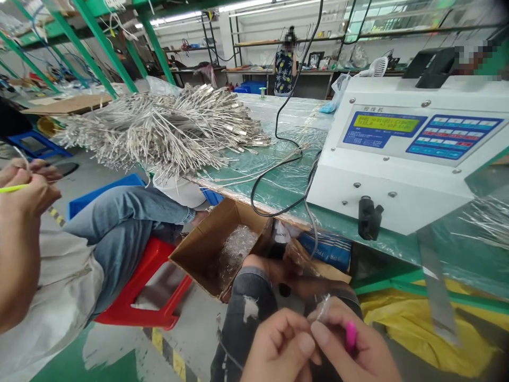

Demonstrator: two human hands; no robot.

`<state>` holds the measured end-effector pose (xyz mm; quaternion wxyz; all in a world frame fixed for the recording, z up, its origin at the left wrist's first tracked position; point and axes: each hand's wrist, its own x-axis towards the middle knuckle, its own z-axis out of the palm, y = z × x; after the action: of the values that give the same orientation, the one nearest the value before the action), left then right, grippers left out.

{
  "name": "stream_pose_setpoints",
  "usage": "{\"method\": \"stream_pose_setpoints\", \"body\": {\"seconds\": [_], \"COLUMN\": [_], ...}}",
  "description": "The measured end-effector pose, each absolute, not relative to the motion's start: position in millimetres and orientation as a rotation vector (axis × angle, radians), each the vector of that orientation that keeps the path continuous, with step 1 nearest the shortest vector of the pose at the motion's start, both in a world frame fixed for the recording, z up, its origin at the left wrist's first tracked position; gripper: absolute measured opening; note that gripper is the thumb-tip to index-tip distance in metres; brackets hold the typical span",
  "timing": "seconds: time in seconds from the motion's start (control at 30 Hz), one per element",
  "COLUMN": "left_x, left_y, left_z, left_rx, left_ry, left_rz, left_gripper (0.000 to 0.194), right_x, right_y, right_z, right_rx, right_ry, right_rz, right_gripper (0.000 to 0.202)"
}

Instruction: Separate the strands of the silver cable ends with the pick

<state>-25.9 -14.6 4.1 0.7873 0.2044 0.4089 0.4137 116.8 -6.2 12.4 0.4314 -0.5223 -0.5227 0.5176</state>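
My left hand [280, 345] is at the bottom of the head view, its thumb and fingers pinched together; what lies between them is hidden. Right beside it, my right hand [350, 339] pinches a small clear plastic piece [324, 309] that sticks up above the fingertips. A bright pink object [351, 336] shows between the fingers of that hand. Both hands nearly touch at the fingertips, above my knees. A thin grey cable [228, 347] hangs below and left of my left hand.
A large pile of grey cables [170, 127] covers the green table [278, 180]. The white machine [382, 170] stands at right. Below are an open cardboard box [207, 249] and yellow sheeting [433, 329]. At left, a co-worker's hands [29, 183] hold a cable beside a red stool [139, 313].
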Motion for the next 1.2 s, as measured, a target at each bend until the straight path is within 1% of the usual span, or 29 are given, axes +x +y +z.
{"method": "stream_pose_setpoints", "body": {"seconds": [0.1, 0.2, 0.33, 0.53, 0.8, 1.0, 1.2], "left_x": [-26.2, -25.9, -25.2, -23.7, -22.8, -20.2, -23.8], "left_y": [-15.7, -14.9, -12.2, -11.3, -13.1, -13.6, -9.8], "left_z": [4.4, 7.3, 12.2, 12.3, 6.3, 9.7, 5.4], "left_rx": [0.510, 0.545, 0.518, 0.557, 0.609, 0.670, 0.583], "left_ry": [0.929, 0.998, 1.070, 1.107, 1.119, 1.211, 1.023], "left_rz": [0.883, 0.871, 0.913, 0.910, 0.943, 0.955, 0.831], "left_gripper": [0.050, 0.047, 0.047, 0.049, 0.048, 0.046, 0.044], "right_x": [115.9, 116.2, 115.3, 111.3, 113.2, 112.3, 109.1], "right_y": [-5.0, -1.4, 0.2, -1.1, -0.9, -1.4, 4.8], "right_z": [17.8, 20.4, 21.2, 21.0, 22.8, 25.2, 27.2], "right_rx": [-1.331, -1.347, -1.388, -1.351, -1.420, -1.502, -1.440], "right_ry": [-1.350, -1.349, -1.240, -1.032, -1.034, -1.022, -0.930], "right_rz": [1.298, 1.300, 1.355, 1.408, 1.341, 1.303, 1.356], "right_gripper": [0.027, 0.027, 0.020, 0.030, 0.035, 0.036, 0.040]}}
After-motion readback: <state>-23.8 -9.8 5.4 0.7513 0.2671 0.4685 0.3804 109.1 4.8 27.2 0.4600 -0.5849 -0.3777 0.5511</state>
